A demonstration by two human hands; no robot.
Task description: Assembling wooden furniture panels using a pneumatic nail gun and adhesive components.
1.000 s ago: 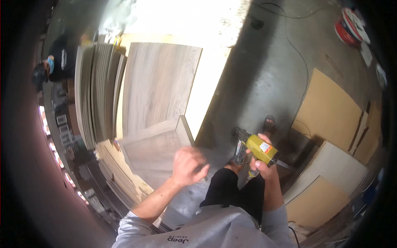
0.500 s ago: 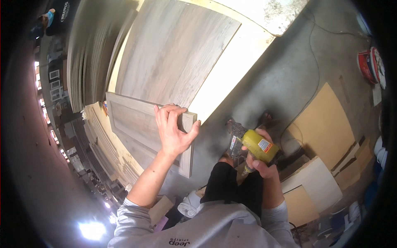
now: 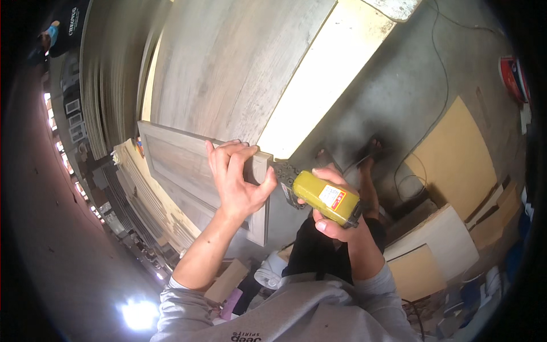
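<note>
A grey wood-grain framed panel, like a cabinet door (image 3: 176, 149), hangs partly over the near end of the bench. My left hand (image 3: 239, 176) grips its right corner, fingers over the top edge and thumb at the end face. In my right hand (image 3: 336, 225) is a yellow-green nail gun (image 3: 322, 196), with fingers wrapped round its body. The gun's dark nose (image 3: 285, 171) is at the corner's end face, close to my left thumb; whether it touches, I cannot tell.
A large wood-grain board (image 3: 233, 68) lies on the bright bench (image 3: 319, 85). Stacked boards (image 3: 108, 74) stand at the left. Thin brown sheets (image 3: 456, 154) and a white board (image 3: 439, 239) lie at the right. A hose (image 3: 441, 74) runs over the floor near a red bucket (image 3: 510, 80).
My right hand has brought the nail gun leftward and up to the panel's corner, turning it on the way. My left hand keeps its grip on that corner.
</note>
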